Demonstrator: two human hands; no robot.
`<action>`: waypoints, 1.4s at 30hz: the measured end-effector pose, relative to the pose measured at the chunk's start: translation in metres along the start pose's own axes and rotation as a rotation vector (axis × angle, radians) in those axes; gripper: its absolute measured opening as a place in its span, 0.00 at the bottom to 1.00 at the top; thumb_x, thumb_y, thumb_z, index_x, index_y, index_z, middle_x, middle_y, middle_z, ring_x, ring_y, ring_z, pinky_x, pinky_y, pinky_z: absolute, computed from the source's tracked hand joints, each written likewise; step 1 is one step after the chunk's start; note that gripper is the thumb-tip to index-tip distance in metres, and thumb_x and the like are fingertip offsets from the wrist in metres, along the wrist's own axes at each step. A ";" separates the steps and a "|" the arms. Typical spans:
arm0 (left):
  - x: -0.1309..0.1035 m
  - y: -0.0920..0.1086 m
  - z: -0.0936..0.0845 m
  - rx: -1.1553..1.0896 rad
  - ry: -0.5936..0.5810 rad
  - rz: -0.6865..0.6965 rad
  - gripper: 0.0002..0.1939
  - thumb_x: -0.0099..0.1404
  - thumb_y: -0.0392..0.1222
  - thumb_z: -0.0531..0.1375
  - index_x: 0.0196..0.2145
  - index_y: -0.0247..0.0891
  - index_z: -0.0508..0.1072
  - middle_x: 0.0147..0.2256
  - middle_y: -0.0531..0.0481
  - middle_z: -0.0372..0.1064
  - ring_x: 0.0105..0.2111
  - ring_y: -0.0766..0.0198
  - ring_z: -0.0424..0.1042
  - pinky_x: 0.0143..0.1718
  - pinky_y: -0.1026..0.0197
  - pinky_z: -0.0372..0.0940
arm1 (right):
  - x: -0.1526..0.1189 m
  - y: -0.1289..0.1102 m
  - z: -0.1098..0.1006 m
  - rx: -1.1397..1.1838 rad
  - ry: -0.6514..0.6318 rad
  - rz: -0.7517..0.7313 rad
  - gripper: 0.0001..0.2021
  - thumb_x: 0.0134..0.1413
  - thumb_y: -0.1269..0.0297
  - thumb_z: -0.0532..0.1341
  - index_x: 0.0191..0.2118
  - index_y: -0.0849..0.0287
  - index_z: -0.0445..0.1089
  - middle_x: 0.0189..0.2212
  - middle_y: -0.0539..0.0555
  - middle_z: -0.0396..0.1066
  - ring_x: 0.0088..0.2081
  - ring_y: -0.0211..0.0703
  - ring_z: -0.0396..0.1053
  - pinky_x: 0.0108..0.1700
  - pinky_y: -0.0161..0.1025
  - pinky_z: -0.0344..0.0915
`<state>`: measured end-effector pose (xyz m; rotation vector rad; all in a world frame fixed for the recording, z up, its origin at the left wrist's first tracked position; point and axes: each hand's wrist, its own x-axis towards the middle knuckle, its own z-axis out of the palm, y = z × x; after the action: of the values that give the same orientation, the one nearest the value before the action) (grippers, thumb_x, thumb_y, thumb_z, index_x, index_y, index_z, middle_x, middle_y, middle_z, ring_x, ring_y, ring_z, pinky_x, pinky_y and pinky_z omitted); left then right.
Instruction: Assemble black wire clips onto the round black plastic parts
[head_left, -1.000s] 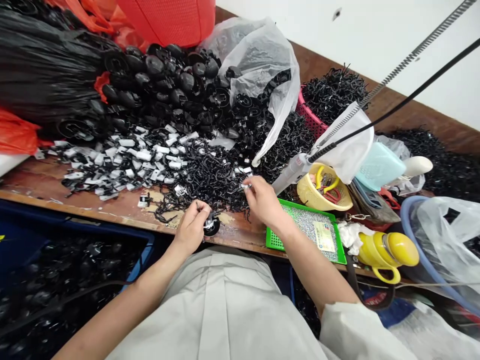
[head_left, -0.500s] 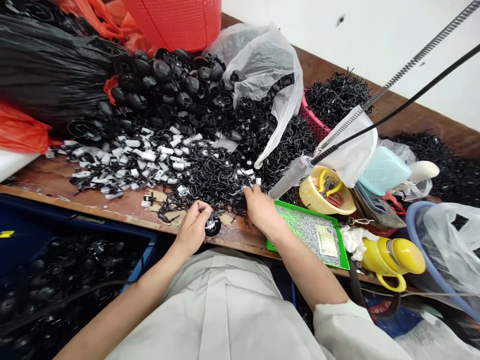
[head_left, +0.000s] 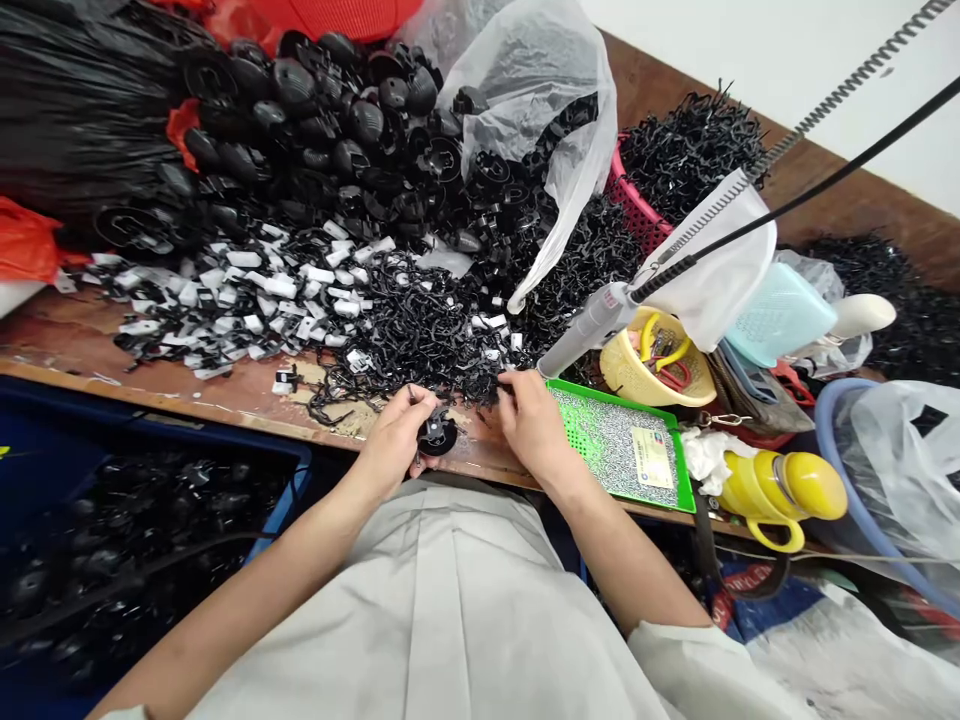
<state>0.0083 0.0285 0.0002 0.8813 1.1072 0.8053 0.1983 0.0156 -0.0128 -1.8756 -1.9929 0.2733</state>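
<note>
My left hand (head_left: 396,435) is closed around a black round plastic part (head_left: 439,432), a disc with a raised clip-like middle, held at the bench's front edge. To its right, my right hand (head_left: 534,418) has its thumb and forefinger pinched at the near edge of a heap of thin black plastic pieces (head_left: 420,320). What lies between those fingertips is too small to make out. Left of this heap spreads a pile of small white and black parts (head_left: 262,290). Behind both, more black round parts (head_left: 360,125) are piled up.
A grey electric screwdriver (head_left: 585,330) hangs on a cord right of my right hand. Beside it are a green tray (head_left: 684,470), a cream basket with pliers (head_left: 622,372) and a yellow bottle (head_left: 776,485). A blue bin (head_left: 289,495) of black parts stands below left.
My right hand has drawn slightly toward me from the heap, fingertips still pinched. My left hand has turned the round part so more of it shows. The view has shifted a little.
</note>
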 end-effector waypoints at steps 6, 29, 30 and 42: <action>-0.007 -0.001 -0.010 -0.014 0.002 0.018 0.14 0.63 0.53 0.58 0.35 0.41 0.62 0.19 0.57 0.65 0.14 0.67 0.65 0.09 0.71 0.52 | -0.026 -0.010 -0.006 -0.146 -0.292 -0.183 0.10 0.63 0.60 0.55 0.44 0.59 0.70 0.41 0.59 0.69 0.42 0.49 0.68 0.41 0.43 0.66; -0.011 -0.005 -0.004 -0.157 -0.110 -0.086 0.30 0.62 0.69 0.49 0.40 0.38 0.69 0.25 0.51 0.68 0.17 0.66 0.66 0.11 0.67 0.56 | -0.004 -0.029 -0.049 0.155 -0.150 -0.358 0.27 0.51 0.45 0.65 0.53 0.55 0.69 0.56 0.60 0.65 0.56 0.54 0.63 0.56 0.50 0.58; -0.011 -0.006 -0.004 -0.160 -0.115 -0.084 0.30 0.62 0.69 0.50 0.41 0.39 0.69 0.26 0.51 0.68 0.17 0.67 0.66 0.11 0.67 0.56 | -0.004 -0.032 -0.047 0.142 -0.169 -0.392 0.27 0.51 0.45 0.65 0.54 0.54 0.69 0.58 0.60 0.63 0.58 0.55 0.61 0.57 0.51 0.57; -0.020 -0.008 -0.008 0.222 -0.168 0.234 0.16 0.61 0.37 0.61 0.46 0.41 0.65 0.42 0.50 0.69 0.42 0.63 0.71 0.41 0.61 0.68 | -0.007 -0.028 -0.032 0.425 -0.151 -0.396 0.25 0.56 0.53 0.64 0.58 0.52 0.64 0.55 0.60 0.66 0.55 0.51 0.65 0.54 0.50 0.64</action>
<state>-0.0038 0.0087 -0.0004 1.2598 0.9677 0.7916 0.1862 0.0021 0.0260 -1.2058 -2.1421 0.6760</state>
